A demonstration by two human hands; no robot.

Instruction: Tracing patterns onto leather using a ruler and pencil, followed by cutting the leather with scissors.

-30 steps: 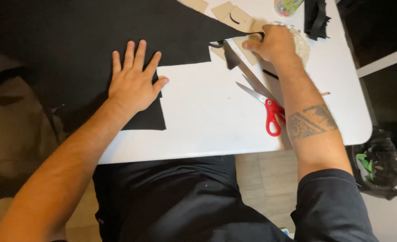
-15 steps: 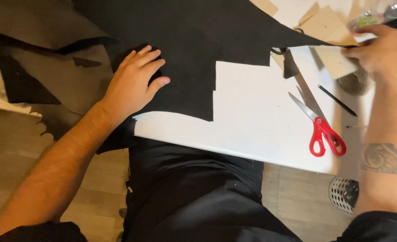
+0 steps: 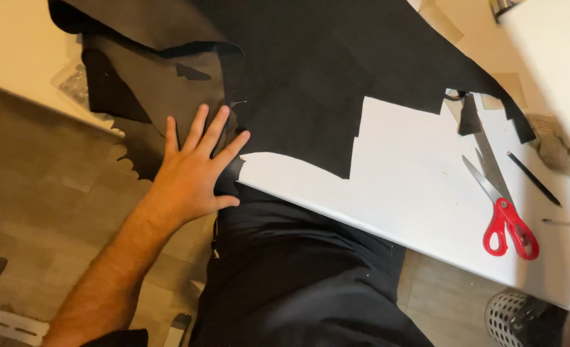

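Inspector A: Location of the black fabric sheet (image 3: 310,71)?

Inspector B: Spread over the far part of the white table (image 3: 413,186), one ragged corner drooping off the near edge. The left hand (image 3: 191,173) lies flat on that corner, fingers spread, grip open, nothing pinched. The right hand is out of view.

Inspector A: Handling?

Inspector B: Judged light, limp, non-fragile; it drapes and would sag. Best taken at the cut edge, pinched between fingers. Red-handled scissors (image 3: 500,199) lie apart, untouched.
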